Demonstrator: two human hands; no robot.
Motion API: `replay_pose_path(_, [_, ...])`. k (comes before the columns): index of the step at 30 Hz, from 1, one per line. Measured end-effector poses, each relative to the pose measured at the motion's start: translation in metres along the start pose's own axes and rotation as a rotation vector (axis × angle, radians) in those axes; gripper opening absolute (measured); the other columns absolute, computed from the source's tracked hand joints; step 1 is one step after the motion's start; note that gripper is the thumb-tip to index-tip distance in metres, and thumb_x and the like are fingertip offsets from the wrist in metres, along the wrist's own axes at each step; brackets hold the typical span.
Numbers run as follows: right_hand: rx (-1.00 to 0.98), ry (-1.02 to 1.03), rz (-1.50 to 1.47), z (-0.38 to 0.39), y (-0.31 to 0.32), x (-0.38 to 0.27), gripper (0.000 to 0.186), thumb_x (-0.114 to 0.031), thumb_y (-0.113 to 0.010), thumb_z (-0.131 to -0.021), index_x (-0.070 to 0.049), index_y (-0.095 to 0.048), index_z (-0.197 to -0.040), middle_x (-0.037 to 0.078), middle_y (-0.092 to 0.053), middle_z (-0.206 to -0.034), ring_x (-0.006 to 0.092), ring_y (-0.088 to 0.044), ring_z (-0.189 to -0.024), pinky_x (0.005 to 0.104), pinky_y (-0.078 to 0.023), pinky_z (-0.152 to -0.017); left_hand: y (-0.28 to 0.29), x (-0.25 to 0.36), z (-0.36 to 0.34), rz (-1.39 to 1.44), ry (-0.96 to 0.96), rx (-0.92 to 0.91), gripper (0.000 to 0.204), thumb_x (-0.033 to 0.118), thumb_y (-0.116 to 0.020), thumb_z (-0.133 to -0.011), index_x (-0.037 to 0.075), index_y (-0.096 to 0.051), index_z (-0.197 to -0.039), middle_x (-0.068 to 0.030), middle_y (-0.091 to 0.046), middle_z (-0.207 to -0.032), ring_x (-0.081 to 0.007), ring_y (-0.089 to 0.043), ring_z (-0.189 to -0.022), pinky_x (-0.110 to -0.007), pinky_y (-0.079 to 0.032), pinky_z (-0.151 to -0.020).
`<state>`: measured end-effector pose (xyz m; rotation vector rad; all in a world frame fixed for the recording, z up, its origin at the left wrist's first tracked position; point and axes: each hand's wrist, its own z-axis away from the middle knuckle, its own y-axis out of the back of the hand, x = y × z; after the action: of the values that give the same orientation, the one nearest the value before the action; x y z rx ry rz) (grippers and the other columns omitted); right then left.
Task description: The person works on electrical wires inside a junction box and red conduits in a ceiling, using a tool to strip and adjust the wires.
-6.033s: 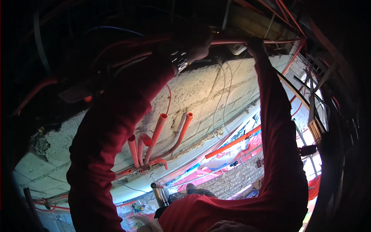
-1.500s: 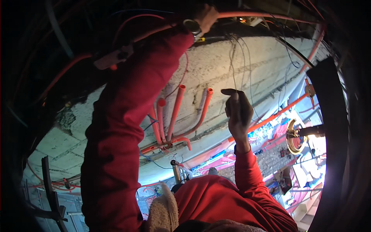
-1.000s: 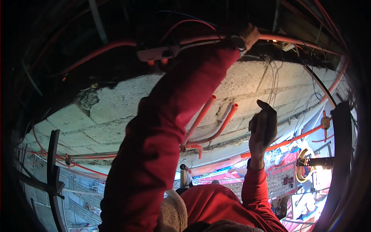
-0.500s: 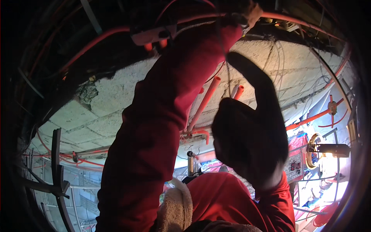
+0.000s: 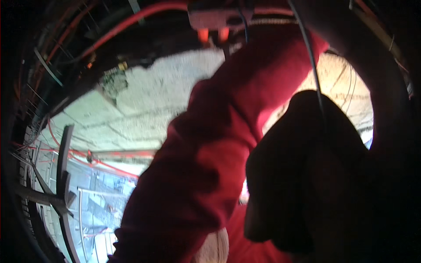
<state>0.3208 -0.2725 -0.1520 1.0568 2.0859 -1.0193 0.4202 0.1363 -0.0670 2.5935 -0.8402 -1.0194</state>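
My left arm, in a red sleeve [image 5: 219, 131], reaches up to the upper right. The left hand past its cuff is hidden behind a dark shape. Large and dark close to the camera is my right hand [image 5: 298, 171], its fingers curled. A thin dark wire [image 5: 310, 52] comes down from the top edge to this hand and is lost in its shadow. The hand appears closed on it. Left of the raised forearm, a pale junction box [image 5: 215, 19] with two orange pipe stubs [image 5: 223, 34] is fixed overhead along a red conduit [image 5: 131, 19].
A rough block wall [image 5: 136, 105] spans the middle. Dark metal brackets [image 5: 66, 175] stand at left, with red conduits [image 5: 109, 164] behind. A pale towel [image 5: 215, 247] hangs at my lower front. Lit floor with metal framing [image 5: 101, 201] lies below left.
My right hand has come much closer to the camera, covering the right side. The view has shifted, so the box and left arm sit further right. My left hand is now covered.
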Motion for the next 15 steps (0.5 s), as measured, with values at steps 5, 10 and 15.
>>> replay_pose_path(5, [0.024, 0.031, 0.093, -0.005, 0.000, 0.012, 0.048, -0.006, -0.043, -0.104, -0.001, -0.038, -0.151, 0.001, -0.049, -0.075, 0.0054, -0.036, -0.053, 0.0214, -0.030, -0.050, -0.005, -0.006, 0.016, 0.020, 0.053, 0.016, 0.024, 0.016, -0.072, -0.080, 0.005, -0.070, -0.102, -0.0144, -0.066, -0.100, -0.0319, -0.063, -0.100, -0.044, -0.053, -0.081])
replay_pose_path(10, [0.109, 0.060, 0.194, -0.002, 0.006, 0.002, 0.049, -0.005, -0.043, -0.103, -0.001, -0.037, -0.152, 0.002, -0.052, -0.077, 0.0058, -0.038, -0.054, 0.0212, -0.031, -0.051, 0.000, 0.015, 0.015, 0.051, 0.067, 0.037, 0.026, 0.018, -0.070, -0.084, 0.005, -0.069, -0.106, -0.0136, -0.065, -0.101, -0.0320, -0.062, -0.100, -0.044, -0.054, -0.079])
replay_pose_path(15, [0.245, 0.040, 0.323, 0.004, 0.033, 0.012, 0.050, -0.003, -0.043, -0.102, 0.000, -0.037, -0.152, 0.003, -0.055, -0.079, 0.0062, -0.040, -0.055, 0.0211, -0.032, -0.052, -0.011, 0.006, 0.041, 0.008, 0.109, 0.012, 0.027, 0.021, -0.067, -0.088, 0.006, -0.068, -0.110, -0.0127, -0.064, -0.102, -0.0322, -0.061, -0.100, -0.044, -0.054, -0.076])
